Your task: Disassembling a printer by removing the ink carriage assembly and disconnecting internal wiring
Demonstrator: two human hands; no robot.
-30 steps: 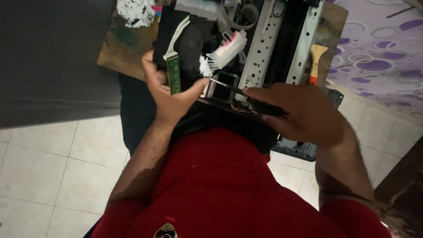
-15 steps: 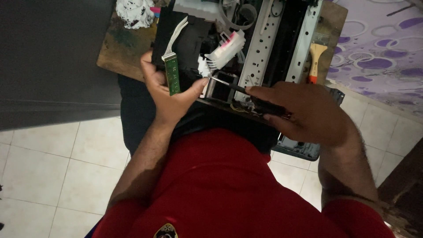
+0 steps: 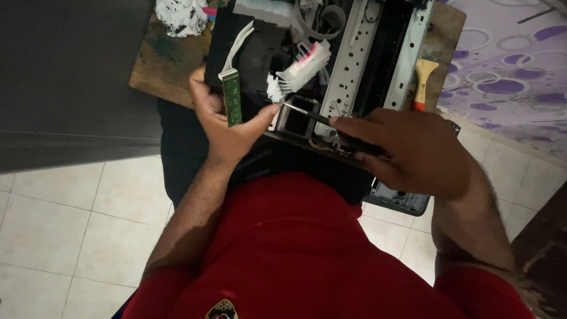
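An opened black machine [image 3: 254, 53] with exposed metal rails and white plastic parts rests on a wooden board across my lap. My left hand [image 3: 227, 127] grips its near left corner, thumb beside a narrow green circuit board [image 3: 233, 99] on white wires. My right hand [image 3: 413, 150] holds a dark slim screwdriver [image 3: 331, 124] whose tip points left to a small black frame near my left fingertips. White connectors with a pink mark [image 3: 304, 66] sit just above the tip.
A wooden board [image 3: 168, 65] carries the machine; a crumpled stained cloth [image 3: 182, 15] lies at its far left. A wooden-handled brush [image 3: 422, 80] lies on the right. A purple-patterned sheet [image 3: 508, 65] is at right, a dark grey surface [image 3: 65, 77] at left, pale floor tiles below.
My right hand and the tool have shifted slightly; the left hand keeps its grip on the machine's corner. Little else differs.
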